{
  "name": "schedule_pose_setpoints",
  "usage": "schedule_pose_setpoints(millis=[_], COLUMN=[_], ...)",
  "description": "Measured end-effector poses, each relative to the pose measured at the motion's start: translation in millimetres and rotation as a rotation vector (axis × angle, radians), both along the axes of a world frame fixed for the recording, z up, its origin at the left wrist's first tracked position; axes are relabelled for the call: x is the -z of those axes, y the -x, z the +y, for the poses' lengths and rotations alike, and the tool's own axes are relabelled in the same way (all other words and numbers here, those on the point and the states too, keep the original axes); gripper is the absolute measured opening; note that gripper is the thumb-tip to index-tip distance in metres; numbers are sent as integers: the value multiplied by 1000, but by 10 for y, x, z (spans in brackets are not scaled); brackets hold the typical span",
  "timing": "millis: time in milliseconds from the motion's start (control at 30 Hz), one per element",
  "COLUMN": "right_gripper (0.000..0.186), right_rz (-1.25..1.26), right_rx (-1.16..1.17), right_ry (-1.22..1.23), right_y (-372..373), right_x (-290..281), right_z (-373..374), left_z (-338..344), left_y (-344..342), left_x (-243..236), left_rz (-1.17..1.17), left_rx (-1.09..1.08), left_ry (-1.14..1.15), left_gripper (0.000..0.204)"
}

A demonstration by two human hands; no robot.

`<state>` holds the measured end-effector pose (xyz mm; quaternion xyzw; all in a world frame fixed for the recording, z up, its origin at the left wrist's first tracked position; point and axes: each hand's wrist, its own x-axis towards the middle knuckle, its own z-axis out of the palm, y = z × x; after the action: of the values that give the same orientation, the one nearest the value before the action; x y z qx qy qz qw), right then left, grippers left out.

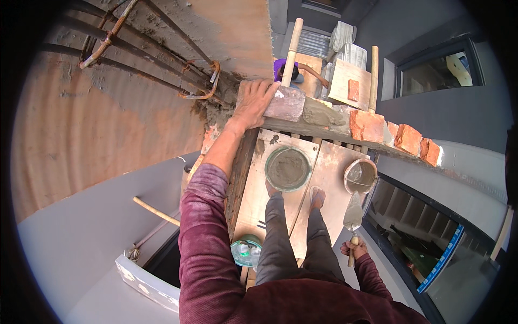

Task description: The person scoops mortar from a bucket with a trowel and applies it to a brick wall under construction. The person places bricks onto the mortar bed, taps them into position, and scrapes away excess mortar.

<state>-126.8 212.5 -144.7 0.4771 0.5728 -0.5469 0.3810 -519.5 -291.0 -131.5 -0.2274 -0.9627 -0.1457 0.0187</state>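
My left hand (254,101) reaches up to the narrow brick wall and grips a grey-brown brick (286,104) at its left end, fingers bent over the far side. The brick sits at the wall's left end, beside the concrete column. Just right of it, wet mortar (321,112) lies spread along the wall top. Low on the right, my right hand (354,248) is closed around the wooden handle of a trowel (353,211). Its mortar-smeared blade points away from me, just below a bucket (360,176) with some mortar in it.
Between my feet and the wall stands a round tub of mortar (288,168) on plywood boards (324,205). Rusty rebar (145,51) juts out at upper left. Several broken red bricks (368,126) line the wall rightward. Beyond it, another person (288,73) works below. A green basin (246,249) holds bottles.
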Motion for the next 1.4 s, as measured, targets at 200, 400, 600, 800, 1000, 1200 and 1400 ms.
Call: schedule_pose_setpoints(millis=[200,400,600,800,1000,1200,1400], right_gripper=[23,27,27,24,25,34,45], right_rz=[-12,-17,10,24,248,496,1036], right_rx=[-20,16,-34,-70,-379,-694,-1057], right_ry=[1,37,96,103,44,-131,-371], right_y=[150,265,311,602,932,1304,2023], right_x=[-40,-40,20,-98,-526,-963,-1261], right_z=[-94,-213,-253,-571,-903,-1140,-1586], left_z=[-4,-22,-61,-116,-73,-87,-148], left_y=[4,-12,-59,-39,-105,-320,-408], left_x=[61,35,32,-1,12,297,298], left_rz=[-24,-33,-10,-25,13,115,127], left_rx=[-9,3,33,67,47,-64,-134], left_ry=[-39,-52,-92,-83,-85,-149,-254], left_gripper=[102,104,103,101,96,72,62])
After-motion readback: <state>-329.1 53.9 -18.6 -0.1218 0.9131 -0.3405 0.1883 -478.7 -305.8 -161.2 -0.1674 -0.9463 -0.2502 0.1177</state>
